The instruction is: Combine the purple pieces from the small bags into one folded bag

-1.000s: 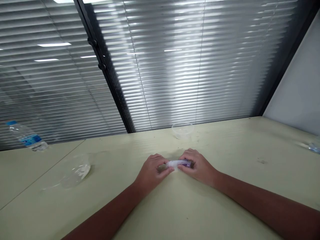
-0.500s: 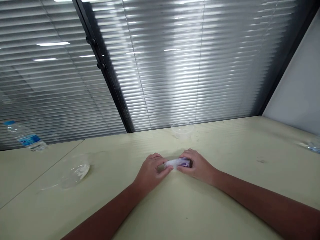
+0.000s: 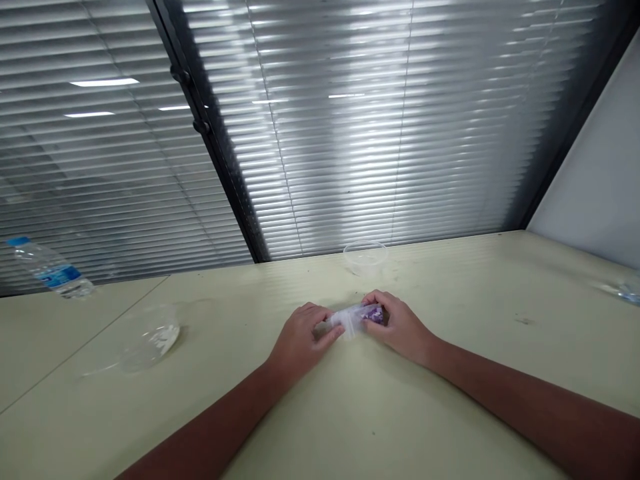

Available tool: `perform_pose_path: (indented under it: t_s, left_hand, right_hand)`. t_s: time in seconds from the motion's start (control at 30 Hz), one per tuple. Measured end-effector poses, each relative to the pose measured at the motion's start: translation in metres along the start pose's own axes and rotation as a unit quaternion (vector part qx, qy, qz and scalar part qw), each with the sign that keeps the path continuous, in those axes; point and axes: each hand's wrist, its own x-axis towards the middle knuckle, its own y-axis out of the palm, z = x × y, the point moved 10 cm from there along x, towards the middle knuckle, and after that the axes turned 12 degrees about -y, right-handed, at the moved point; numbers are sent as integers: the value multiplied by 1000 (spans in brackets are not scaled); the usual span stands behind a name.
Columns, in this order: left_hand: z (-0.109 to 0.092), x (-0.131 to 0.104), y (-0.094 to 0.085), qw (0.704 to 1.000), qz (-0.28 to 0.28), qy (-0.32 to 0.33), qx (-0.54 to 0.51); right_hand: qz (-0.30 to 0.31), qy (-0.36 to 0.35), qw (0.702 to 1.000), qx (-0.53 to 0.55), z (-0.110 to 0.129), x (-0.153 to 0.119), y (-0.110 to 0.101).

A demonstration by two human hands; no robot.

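Both hands have lifted the small clear packet a little and tipped it since the earlier frames. On the pale bench (image 3: 450,413), mid-width and nearer its far edge, the left hand (image 3: 300,340) and right hand (image 3: 397,325) pinch one packet (image 3: 357,315) with purple contents between them; its long axis runs left to right, the right hand covering more. One clear bowl (image 3: 365,257) stands beyond, one lid (image 3: 147,337) and one water bottle (image 3: 47,270) toward the left edge.

Pale green table (image 3: 450,413), scuffed, seam line at left. Behind it, glass wall with closed horizontal blinds (image 3: 380,133), dark frame post (image 3: 215,147) slanting between panes. Ceiling lights reflect in left pane. Plain white wall (image 3: 600,180) at right.
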Motion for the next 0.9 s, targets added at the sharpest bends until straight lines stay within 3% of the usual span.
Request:
perform_pose_path:
  t_s: [0.3,0.47,0.7,0.9]
  left_hand:
    - [-1,-1,-3,1000,-10,2,-6]
    - [1,-2,3,1000,19,-11,-5]
    - [-5,-3,15,996,87,-7,20]
    - [-7,-3,12,997,75,-8,21]
  right_hand:
    - [29,-15,998,-54,6,0,3]
    - [40,-36,997,-64,8,0,6]
    - [82,-62,994,-47,20,-4,13]
    - [68,-27,997,10,8,-8,14]
